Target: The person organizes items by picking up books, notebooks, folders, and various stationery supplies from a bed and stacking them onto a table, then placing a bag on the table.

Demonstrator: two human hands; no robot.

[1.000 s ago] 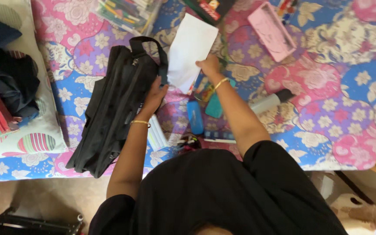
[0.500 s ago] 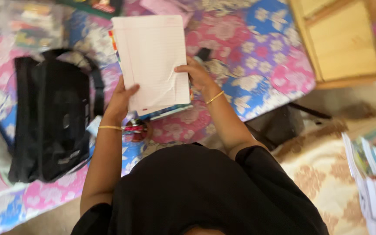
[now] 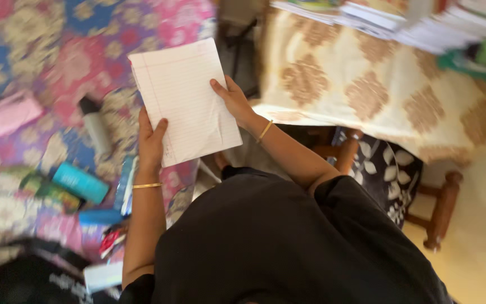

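Left hand (image 3: 151,141) clamped on the lower left edge of a white ruled paper notebook with pink margin line (image 3: 184,101), thumb lying on the page and fingers behind it. Right hand (image 3: 233,101) closed on the right edge of the same notebook, thumb pressed onto the sheet. Thin gold bangle on each wrist.

Notebook held up in the air at upper centre of the frame, tilted slightly, open page facing the camera; paper faintly creased near the lower right corner, writing too faint to read.

Below and left of the notebook, spread over a floral bedcover in pink, blue and purple (image 3: 40,50): a grey cylindrical bottle with black cap (image 3: 95,126) at centre left, a flat pink rectangular case (image 3: 3,118) at far left, a teal cylindrical container (image 3: 79,183) lower left, a blue oblong case (image 3: 101,217) just below that. Small red and white item near the left elbow, too blurred to tell. Black fabric bag (image 3: 23,278) at the bottom left corner; contents not visible.

At upper right, a cream cloth with tan diamond pattern (image 3: 366,84) draped over furniture, stacked books and papers (image 3: 400,22) on top. Wooden turned furniture leg (image 3: 442,211) at right.
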